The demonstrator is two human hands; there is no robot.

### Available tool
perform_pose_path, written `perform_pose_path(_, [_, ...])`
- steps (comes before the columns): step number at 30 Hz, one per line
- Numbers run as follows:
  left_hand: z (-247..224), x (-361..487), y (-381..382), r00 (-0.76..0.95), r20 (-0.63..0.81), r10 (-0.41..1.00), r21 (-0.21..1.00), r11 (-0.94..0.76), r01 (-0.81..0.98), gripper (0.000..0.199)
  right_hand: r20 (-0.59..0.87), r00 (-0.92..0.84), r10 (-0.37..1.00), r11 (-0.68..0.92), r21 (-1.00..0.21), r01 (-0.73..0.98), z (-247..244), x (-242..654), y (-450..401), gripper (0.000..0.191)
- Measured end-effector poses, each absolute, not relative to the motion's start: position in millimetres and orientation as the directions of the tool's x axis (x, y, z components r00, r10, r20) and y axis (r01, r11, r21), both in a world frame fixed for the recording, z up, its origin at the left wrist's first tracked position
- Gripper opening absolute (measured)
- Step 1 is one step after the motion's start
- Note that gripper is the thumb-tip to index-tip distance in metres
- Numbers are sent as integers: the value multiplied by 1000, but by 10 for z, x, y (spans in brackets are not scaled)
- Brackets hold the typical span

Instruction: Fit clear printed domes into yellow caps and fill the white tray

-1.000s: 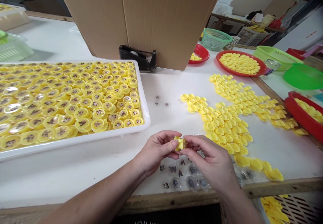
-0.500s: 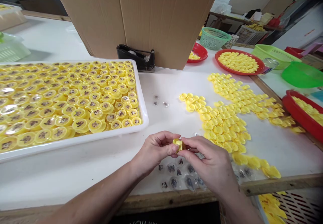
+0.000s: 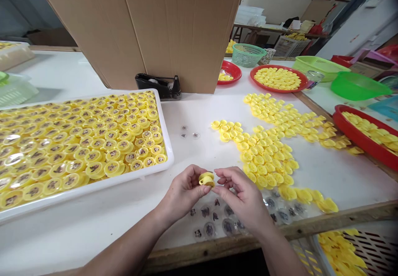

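White tbl (image 3: 192,106), L fingers (image 3: 201,191) pinching yellow cup (image 3: 206,180) (now turned), R fingers (image 3: 224,192) parted.

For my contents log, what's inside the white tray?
The white tray holds crowded round yellow pieces topped with printed pictures. Whatever lies beneath them is covered, and the tray's left end is out of frame.

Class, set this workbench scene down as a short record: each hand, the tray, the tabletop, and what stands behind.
Left hand: pinches small yellow piece
Right hand: fingertips close beside it; contact unclear
White tray: yellow pieces with printed tops
Table: loose yellow pieces, clear printed discs
Behind: black tape dispenser, cardboard
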State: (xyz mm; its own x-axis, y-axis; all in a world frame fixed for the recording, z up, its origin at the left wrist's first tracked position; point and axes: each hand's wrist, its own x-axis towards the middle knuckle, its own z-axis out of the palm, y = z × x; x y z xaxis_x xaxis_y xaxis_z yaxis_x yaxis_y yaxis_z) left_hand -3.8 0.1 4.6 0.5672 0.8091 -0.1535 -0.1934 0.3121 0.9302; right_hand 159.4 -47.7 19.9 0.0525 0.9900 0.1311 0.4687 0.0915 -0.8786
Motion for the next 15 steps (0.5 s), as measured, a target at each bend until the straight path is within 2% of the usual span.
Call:
perform_pose_path(4, [-16, -27, -5, 536, -133, 834, 956, 250, -152, 28, 10, 41, 999, -5, -940, 341, 160, 1608, -436, 13])
perform_pose_path(10, [-15, -74, 14, 456, -134, 880, 991, 108, 83, 25, -42, 60, 997, -55, -972, 228, 24, 1520, -442, 11])
perform_pose_path(15, [-11, -55, 45, 469, -187, 863, 980, 132, 147, 21, -121, 64, 991, -128, -983, 129, -110, 1520, -444, 15])
